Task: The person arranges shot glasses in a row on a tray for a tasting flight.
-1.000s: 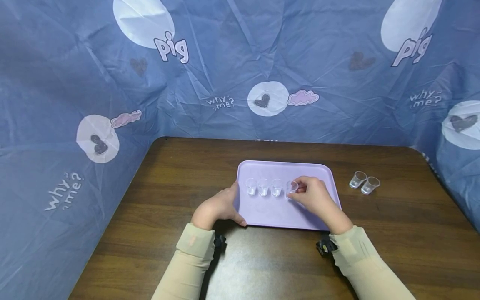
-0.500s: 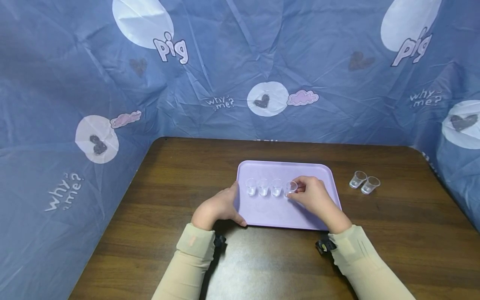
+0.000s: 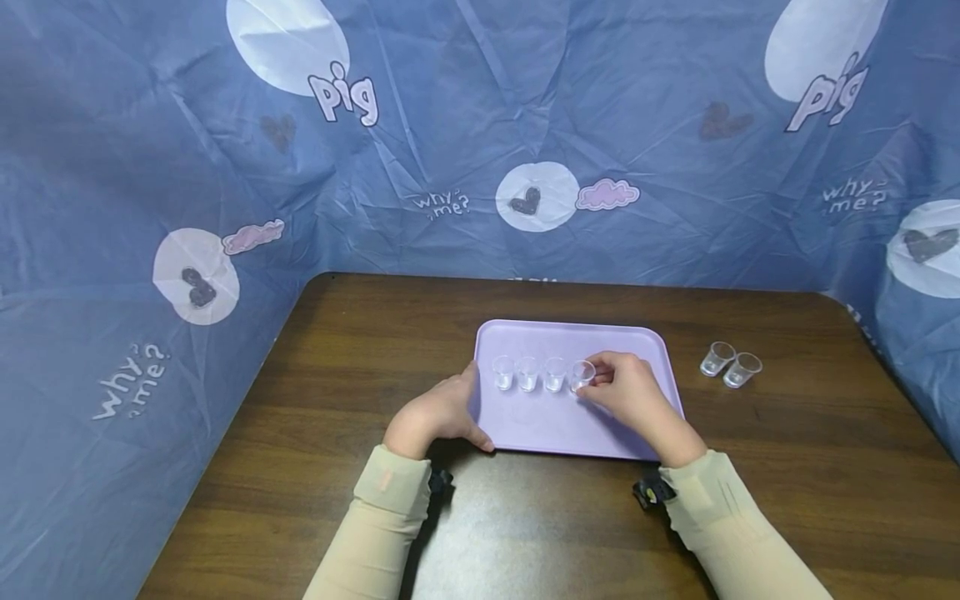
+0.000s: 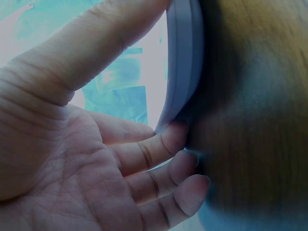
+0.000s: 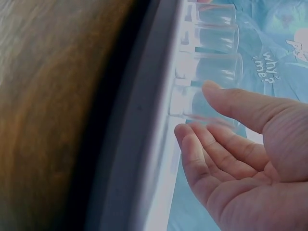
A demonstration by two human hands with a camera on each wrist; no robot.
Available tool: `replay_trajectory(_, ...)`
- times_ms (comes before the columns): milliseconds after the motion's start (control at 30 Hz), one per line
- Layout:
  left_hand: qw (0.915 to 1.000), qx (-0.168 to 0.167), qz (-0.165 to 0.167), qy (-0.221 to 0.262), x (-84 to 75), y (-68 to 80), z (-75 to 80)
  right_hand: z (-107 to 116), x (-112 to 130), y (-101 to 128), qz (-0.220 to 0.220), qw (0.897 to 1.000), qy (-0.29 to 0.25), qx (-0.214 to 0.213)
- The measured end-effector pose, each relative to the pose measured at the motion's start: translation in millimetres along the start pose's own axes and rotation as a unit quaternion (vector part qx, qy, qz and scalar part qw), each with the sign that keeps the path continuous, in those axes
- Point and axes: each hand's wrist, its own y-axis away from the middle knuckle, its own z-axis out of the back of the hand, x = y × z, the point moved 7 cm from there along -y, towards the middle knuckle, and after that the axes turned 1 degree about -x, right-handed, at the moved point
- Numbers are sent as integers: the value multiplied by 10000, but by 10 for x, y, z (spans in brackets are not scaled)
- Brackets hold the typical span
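Observation:
On a lilac tray (image 3: 570, 429) several small clear shot glasses (image 3: 528, 375) stand upright in a row. My right hand (image 3: 630, 392) pinches the rightmost shot glass (image 3: 582, 377) of that row between thumb and fingers. In the right wrist view, the thumb (image 5: 226, 96) lies over this glass (image 5: 195, 102) and the fingertips are at its other side. My left hand (image 3: 442, 412) rests against the tray's left side, thumb at the near left corner. In the left wrist view, the fingers (image 4: 163, 178) lie relaxed, touching the tray rim (image 4: 185, 53).
Two more shot glasses (image 3: 729, 365) stand side by side on the brown wooden table (image 3: 375, 333), right of the tray. Behind and beside the table hangs a blue printed cloth (image 3: 420, 125).
The right hand's shot glass has shifted slightly left, closer to the row, since a second ago. The left hand and the tray have stayed in place.

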Motion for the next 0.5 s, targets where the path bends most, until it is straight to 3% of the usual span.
replay_trajectory(500,10000,-6,-31,86,-4,-17,-15,181,-17,70,391,9991,-114,-144)
